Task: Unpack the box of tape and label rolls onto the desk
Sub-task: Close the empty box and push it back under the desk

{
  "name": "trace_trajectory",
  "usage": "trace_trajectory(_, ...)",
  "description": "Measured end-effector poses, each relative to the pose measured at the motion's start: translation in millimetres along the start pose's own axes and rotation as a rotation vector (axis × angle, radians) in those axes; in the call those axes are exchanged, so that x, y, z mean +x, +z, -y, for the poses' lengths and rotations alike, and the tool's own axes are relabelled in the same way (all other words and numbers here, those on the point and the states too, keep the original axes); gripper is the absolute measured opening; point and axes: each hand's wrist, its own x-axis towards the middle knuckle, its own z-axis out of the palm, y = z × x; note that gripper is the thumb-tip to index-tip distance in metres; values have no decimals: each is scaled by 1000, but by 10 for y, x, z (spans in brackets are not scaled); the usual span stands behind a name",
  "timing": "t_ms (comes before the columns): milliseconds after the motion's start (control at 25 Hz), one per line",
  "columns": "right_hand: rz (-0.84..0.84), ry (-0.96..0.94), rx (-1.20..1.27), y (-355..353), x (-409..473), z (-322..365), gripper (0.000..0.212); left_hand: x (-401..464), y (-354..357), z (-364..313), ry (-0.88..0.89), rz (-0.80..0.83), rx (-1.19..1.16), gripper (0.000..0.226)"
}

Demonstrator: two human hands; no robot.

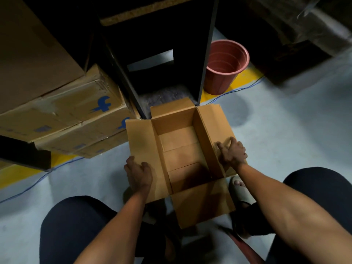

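Observation:
A brown cardboard box (204,130) sits on the grey floor between my knees, all four flaps folded outward. Its inside shows only bare cardboard bottom panels; no rolls are visible in it. My left hand (138,173) rests on the left flap near its front corner, fingers curled over the edge. Over on the other side, my right hand (232,151) grips the right flap with fingers wrapped over it. The dark desk (152,21) stands just beyond the box, its underside and legs in view.
Stacked cardboard cartons (62,115) with blue logos stand at the left. A pink bucket (224,67) sits right of the desk leg. A blue cable (38,180) runs along the floor over yellow marking. My sandalled foot (240,189) is beside the box's right corner.

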Motion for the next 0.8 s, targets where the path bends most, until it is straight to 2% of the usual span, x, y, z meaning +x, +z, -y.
trace_trajectory(120, -50, 0, 41, -96, -24, -5, 56, -159, -20, -200, 280, -51, -7, 42)
trace_trajectory(240, -114, -36, 68, -221, -119, -12, 47, -345, 115, -339, 470, 80, 53, 44)
trace_trajectory(440, -196, -175, 40, -354, -360, 95, 47, -506, 356, -337, 429, 278, 145, 57)
trace_trajectory(600, -196, -313, -16, -323, -575, 240, 67, -526, 427, -252, 402, 391, 180, 67)
trace_trajectory(680, -159, -416, -5, -242, -661, 299, 66, -554, 451, -216, 438, 433, 238, 69)
trace_trajectory(800, -17, -562, -35, -30, -740, 335, 54, -565, 509, -157, 531, 459, 336, 65)
